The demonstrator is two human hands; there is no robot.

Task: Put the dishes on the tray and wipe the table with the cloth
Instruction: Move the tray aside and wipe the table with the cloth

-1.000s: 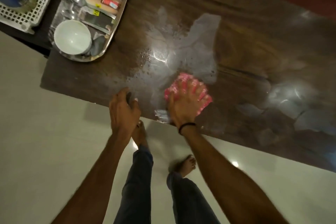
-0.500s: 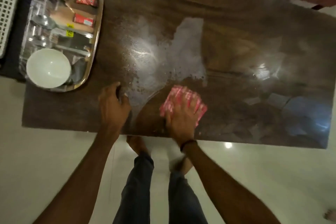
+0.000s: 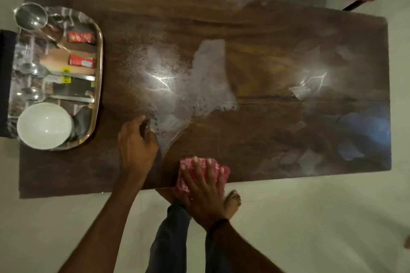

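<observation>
Right hand (image 3: 203, 193) flat, fingers spread, pressing the pink checked cloth (image 3: 199, 172) onto the near edge of the dark wood surface (image 3: 288, 139); cloth partly overhangs the edge. Left hand (image 3: 136, 139) well left of cloth, resting loosely curled on the surface beside a wet smear (image 3: 199, 86), holding nothing. Steel tray (image 3: 98, 68) at far left carries white bowl (image 3: 45, 125), steel bowl (image 3: 31, 15), spoons (image 3: 44, 73).
</observation>
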